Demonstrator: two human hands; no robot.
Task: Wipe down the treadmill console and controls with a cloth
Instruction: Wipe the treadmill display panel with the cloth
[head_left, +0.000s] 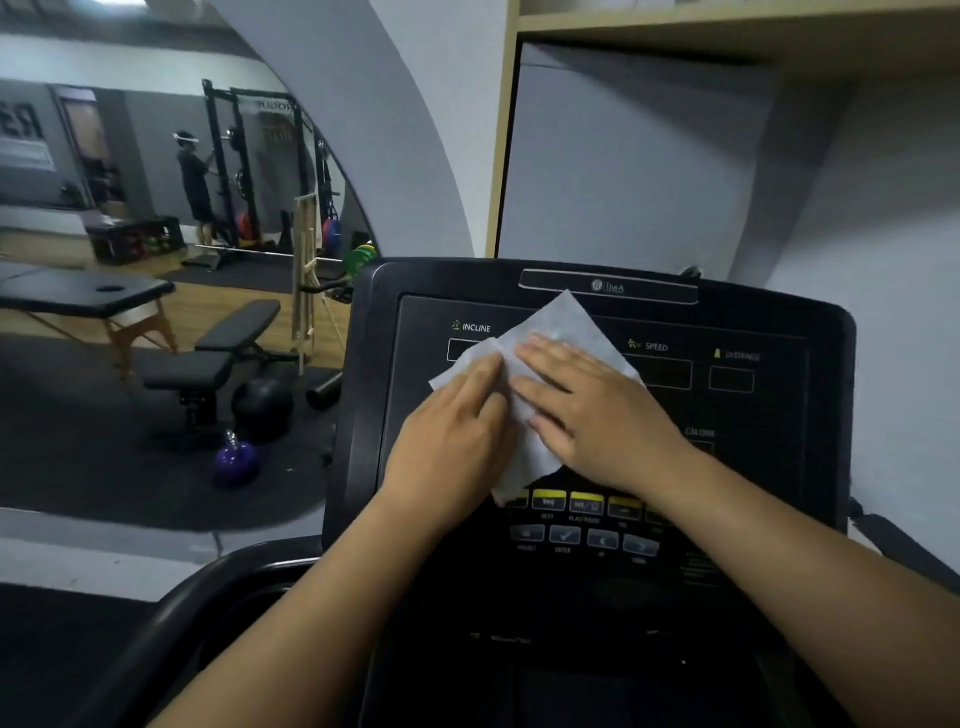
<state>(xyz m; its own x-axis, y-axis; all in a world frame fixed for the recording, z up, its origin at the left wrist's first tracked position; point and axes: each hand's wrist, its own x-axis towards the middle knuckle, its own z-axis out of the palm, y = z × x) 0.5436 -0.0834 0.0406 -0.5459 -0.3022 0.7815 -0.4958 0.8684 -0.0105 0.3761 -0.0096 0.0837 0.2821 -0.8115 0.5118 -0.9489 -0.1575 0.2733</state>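
Note:
A black treadmill console (779, 322) fills the middle of the head view, with INCLINE, SPEED and DISTANCE windows and a row of yellow buttons (584, 501) lower down. A white cloth (563, 322) lies spread flat over the centre of the display panel. My left hand (452, 447) presses on the cloth's left part with straight fingers. My right hand (592, 402) lies flat on the cloth's right part, fingers pointing left. Both hands cover much of the cloth and the panel beneath it.
A black handrail (208, 587) curves at the lower left. Beyond it stand a weight bench (218, 353), a black ball (262, 402), a purple kettlebell (236, 460) and a massage table (88, 299). A person (193, 182) stands at a rack far back. A wall rises behind the console.

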